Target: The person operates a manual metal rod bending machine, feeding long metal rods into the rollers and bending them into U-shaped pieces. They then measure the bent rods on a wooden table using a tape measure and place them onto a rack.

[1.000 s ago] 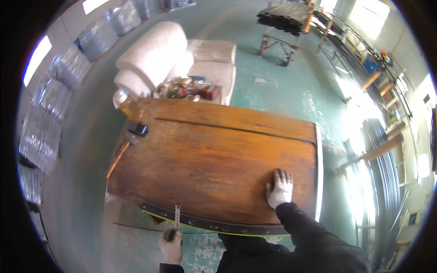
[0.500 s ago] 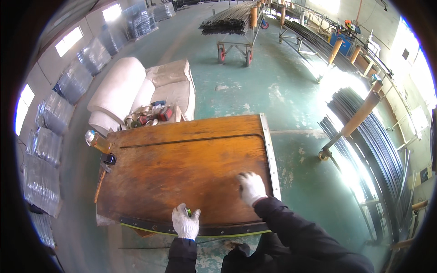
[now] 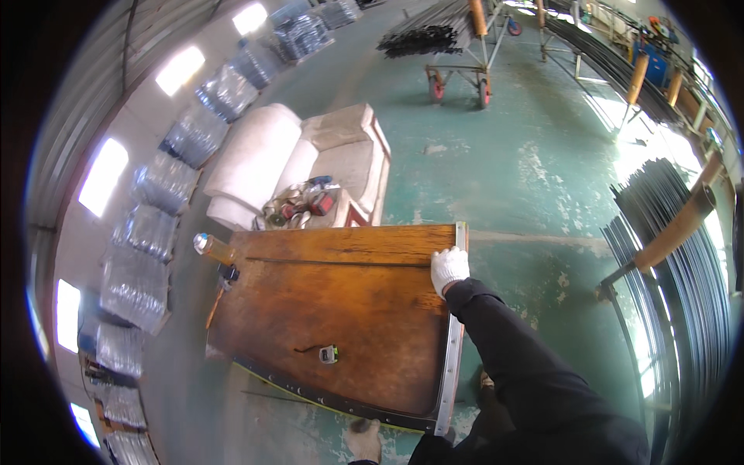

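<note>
A thin dark metal rod (image 3: 341, 262) lies along the far side of a worn wooden tabletop (image 3: 325, 302). My right hand (image 3: 449, 269), in a white knit glove, is closed over the rod's right end at the table's far right corner, hiding that part of it. A small green and silver tape measure (image 3: 328, 354) with a dark strap rests on the wood nearer to me. My left hand (image 3: 364, 440), also gloved, is low beside the front edge, off the tabletop; its fingers are not clear.
Metal strips edge the table's right side (image 3: 449, 364) and front. A bottle (image 3: 215, 248) stands at its left corner. Beyond are a pale sofa (image 3: 256, 159) and tools (image 3: 298, 208). Metal bars (image 3: 682, 256) lie on a rack at right; wrapped stacks (image 3: 136, 287) line the left wall.
My left hand has let go of the tape measure and dropped below the front edge. My right hand has moved away from me to the rod at the far corner. The view has shifted.
</note>
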`<state>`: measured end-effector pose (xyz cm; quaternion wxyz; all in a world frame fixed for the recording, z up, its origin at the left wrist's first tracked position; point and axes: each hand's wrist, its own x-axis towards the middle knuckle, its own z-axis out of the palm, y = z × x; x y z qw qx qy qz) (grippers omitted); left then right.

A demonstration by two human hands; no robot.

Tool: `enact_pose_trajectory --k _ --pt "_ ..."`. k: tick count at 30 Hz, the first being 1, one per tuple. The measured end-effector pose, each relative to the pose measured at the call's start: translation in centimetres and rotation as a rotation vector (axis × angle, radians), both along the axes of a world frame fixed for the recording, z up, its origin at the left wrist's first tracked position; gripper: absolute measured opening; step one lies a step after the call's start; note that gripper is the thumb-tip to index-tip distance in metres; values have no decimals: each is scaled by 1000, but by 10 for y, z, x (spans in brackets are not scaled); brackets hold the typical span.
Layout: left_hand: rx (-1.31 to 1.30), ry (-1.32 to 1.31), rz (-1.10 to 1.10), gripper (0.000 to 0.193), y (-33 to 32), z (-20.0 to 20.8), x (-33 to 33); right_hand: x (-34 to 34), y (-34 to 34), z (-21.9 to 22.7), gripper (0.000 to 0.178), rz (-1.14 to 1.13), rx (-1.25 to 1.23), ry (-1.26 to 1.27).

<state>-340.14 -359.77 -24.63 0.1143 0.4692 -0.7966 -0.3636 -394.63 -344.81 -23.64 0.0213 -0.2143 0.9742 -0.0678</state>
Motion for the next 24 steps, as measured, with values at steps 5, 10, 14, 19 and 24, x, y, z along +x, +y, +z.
enact_pose_trajectory --k 5,10,14,19,24 --pt "740 10 393 36 60 -32 16 -21 58 52 24 0 -336 -286" --pt "762 89 -25 31 79 -118 45 38 78 131 25 236 -909 -557" --pt "1317 289 323 34 105 -104 -6 111 150 218 21 281 -1265 -834" --pt "1240 198 280 35 125 -84 10 213 274 281 14 207 -1382 -695" --pt "893 184 -208 26 169 -76 27 328 449 298 29 -231 -1911 -592"
